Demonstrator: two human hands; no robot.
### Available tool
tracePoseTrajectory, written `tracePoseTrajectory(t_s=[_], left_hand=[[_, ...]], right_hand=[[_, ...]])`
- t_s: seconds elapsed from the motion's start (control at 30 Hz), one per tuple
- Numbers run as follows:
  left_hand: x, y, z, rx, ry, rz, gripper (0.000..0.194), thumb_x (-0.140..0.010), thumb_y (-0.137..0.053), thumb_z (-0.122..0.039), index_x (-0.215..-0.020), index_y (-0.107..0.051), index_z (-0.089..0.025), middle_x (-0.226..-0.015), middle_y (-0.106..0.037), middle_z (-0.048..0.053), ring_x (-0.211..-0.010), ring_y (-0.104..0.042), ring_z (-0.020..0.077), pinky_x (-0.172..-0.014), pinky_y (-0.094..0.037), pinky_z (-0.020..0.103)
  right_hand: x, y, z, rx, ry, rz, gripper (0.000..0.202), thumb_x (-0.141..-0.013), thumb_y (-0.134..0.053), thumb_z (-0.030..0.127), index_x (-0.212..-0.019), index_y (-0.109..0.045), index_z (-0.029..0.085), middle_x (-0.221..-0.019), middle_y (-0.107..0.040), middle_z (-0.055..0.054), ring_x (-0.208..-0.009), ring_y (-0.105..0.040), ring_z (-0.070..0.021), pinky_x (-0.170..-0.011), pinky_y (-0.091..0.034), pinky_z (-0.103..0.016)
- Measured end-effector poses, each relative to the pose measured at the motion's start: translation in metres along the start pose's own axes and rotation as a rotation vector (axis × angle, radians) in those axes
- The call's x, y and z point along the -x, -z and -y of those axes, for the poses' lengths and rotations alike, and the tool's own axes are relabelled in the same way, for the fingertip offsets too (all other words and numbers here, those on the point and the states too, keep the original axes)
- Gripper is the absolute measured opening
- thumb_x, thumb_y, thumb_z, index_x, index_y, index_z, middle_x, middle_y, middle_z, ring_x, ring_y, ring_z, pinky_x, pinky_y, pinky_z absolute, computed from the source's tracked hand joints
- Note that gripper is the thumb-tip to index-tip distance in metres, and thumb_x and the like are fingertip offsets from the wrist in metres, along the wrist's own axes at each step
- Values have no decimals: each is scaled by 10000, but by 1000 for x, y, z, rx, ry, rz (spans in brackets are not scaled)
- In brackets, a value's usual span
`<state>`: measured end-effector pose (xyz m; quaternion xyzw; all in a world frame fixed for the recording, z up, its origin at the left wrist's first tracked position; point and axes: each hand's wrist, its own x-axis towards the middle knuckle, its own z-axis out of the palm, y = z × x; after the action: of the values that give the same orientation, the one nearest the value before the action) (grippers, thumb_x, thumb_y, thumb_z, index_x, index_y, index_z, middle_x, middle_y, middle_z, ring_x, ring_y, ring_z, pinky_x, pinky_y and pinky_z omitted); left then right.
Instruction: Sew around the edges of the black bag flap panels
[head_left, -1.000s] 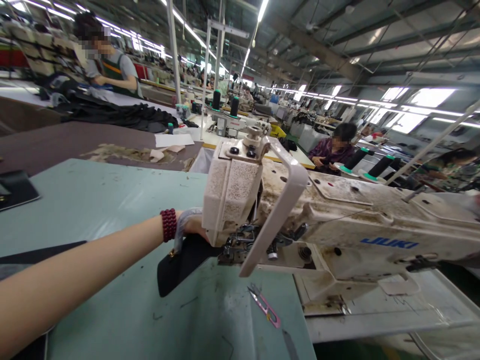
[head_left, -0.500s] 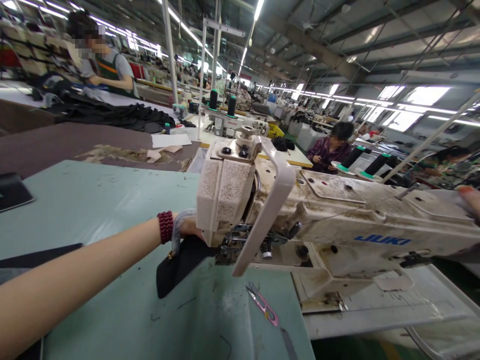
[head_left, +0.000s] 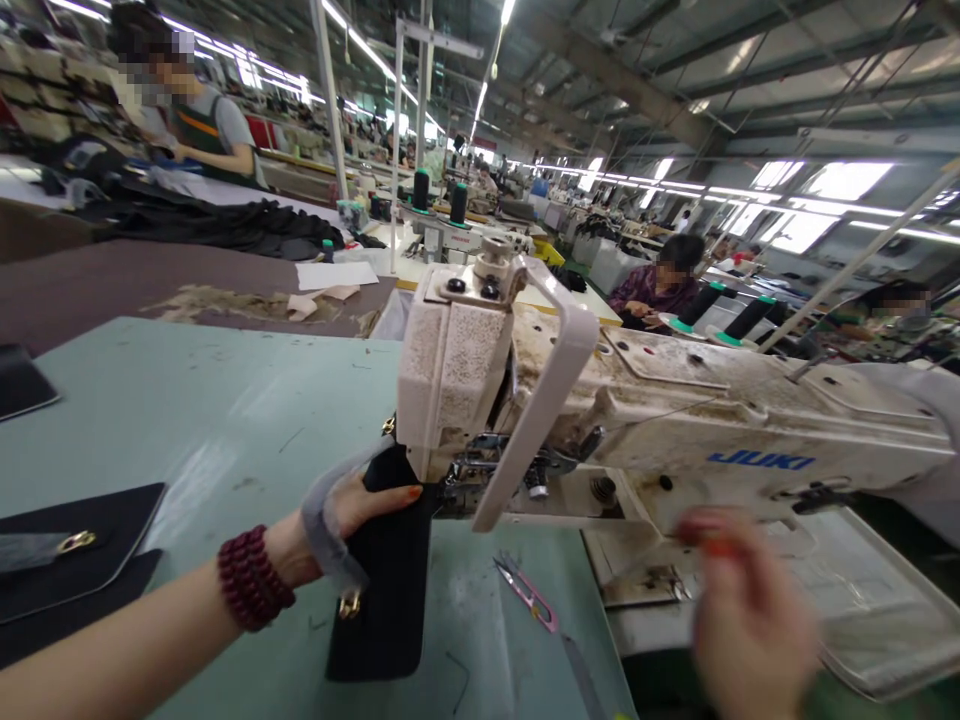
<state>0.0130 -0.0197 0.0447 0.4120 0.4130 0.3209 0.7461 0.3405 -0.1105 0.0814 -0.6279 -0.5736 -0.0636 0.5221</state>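
Note:
My left hand [head_left: 356, 515] grips a black panel [head_left: 394, 610] just left of the needle area, its thumb lying on top and its other fingers hidden beneath. A grey strap [head_left: 324, 525] with gold-coloured hardware loops over this hand. Part of the panel passes behind the head of the white sewing machine [head_left: 454, 375]. In front of the machine arm, at the right, my right hand [head_left: 750, 610] is smeared by motion; its fingers cannot be made out clearly.
Pink-handled thread snips [head_left: 529, 592] lie on the green table [head_left: 225, 400], below the needle area. Black panels [head_left: 82, 540] rest at the left edge. Thread cones [head_left: 697, 305] stand behind the machine. Two people work farther back, and another is partly visible at far right.
My left hand has come back toward me with the black panel, which now lies turned and shows more of itself. My right hand has moved from the far right edge down in front of the machine.

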Motion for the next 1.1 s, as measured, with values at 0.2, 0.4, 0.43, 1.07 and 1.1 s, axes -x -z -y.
tracePoseTrajectory(t_s=[0.2, 0.4, 0.43, 1.07, 1.1], left_hand=[[-1, 1, 4, -21, 34, 36, 401, -767, -757, -323, -1154, -690, -241, -1059, -757, 45, -947, -706, 266, -834, -573, 370], [-5, 2, 4, 0, 13, 22, 428, -738, -784, -289, -1154, -694, -253, -1040, -760, 38, -918, -714, 254, -809, -576, 326], [-5, 2, 4, 7, 11, 25, 428, -739, -783, -282, -1156, -694, -245, -1039, -761, 39, -920, -714, 252, -807, -575, 320], [-5, -7, -7, 50, 4, -13, 189, -705, -788, -278, -868, -758, -187, -966, -778, 64, -886, -723, 283, -825, -585, 407], [-4, -8, -8, 50, 5, -18, 204, -693, -794, -281, -870, -759, -185, -963, -778, 66, -890, -722, 284, -824, -586, 407]], right_hand=[[107, -124, 61, -666, -602, 867, 568, -908, -430, 627, -885, -612, 89, -722, -549, -64, -585, -524, -78, -471, -366, -129], [101, -143, 86, -716, -711, 827, 607, -848, -447, 686, -655, -407, 113, -546, -335, -1, -474, -332, -38, -415, -237, -130], [100, -142, 87, -707, -699, 816, 591, -856, -443, 665, -650, -404, 113, -545, -329, -2, -479, -321, -37, -419, -225, -132], [99, -150, 86, -500, -535, 719, 524, -896, -354, 534, -620, -400, 90, -584, -312, -14, -567, -239, -35, -497, -147, -162], [99, -150, 85, -496, -531, 718, 525, -896, -351, 535, -618, -394, 92, -581, -306, -13, -564, -238, -34, -495, -147, -162]])
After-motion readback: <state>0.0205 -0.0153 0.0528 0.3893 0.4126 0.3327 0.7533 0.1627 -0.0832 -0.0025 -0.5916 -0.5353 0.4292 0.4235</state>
